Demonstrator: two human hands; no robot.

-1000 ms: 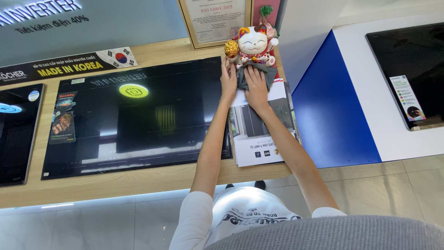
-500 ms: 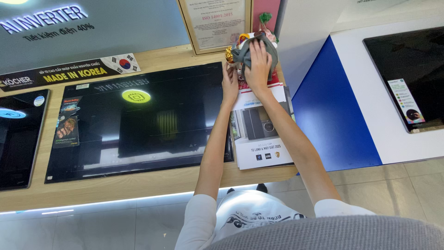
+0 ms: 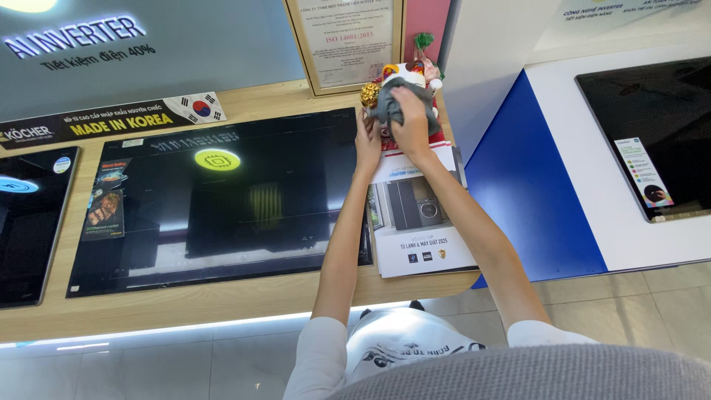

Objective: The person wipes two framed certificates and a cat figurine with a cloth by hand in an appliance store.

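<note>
A white lucky-cat figurine with a gold ball stands at the back right of a wooden counter. My right hand presses a grey cloth against the figurine's front, covering most of it. My left hand holds the figurine's left side near its base. Both arms reach out over a stack of brochures lying on the counter.
A large black glass cooktop is set in the counter left of my arms, another at far left. A framed certificate leans behind the figurine. A blue-and-white stand with a third cooktop is at right.
My right hand with the cloth moved from the figurine's base up over its head, then down to its front. The left hand stayed at the figurine's side.
</note>
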